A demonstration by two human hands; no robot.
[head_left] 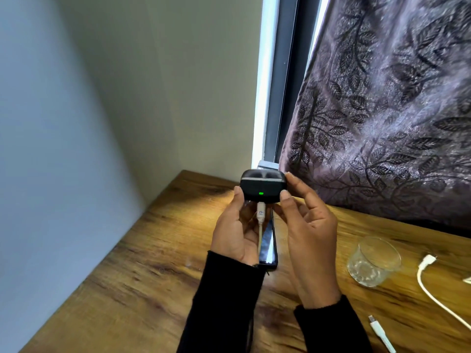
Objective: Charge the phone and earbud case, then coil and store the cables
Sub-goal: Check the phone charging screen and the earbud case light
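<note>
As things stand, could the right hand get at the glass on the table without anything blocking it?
Probably yes, once it lets go. The right hand is pinching the earbud case together with the left hand. The glass stands to its right on bare table, with nothing between them.

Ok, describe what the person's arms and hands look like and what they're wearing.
Both arms are covered by long black sleeves of a soft, knit-looking fabric: the left sleeve and the right sleeve each end at the wrist with a plain cuff. The left hand and right hand are bare, with no gloves. No rings, watch or bracelets are visible, and the nails look short and unpainted.
</note>
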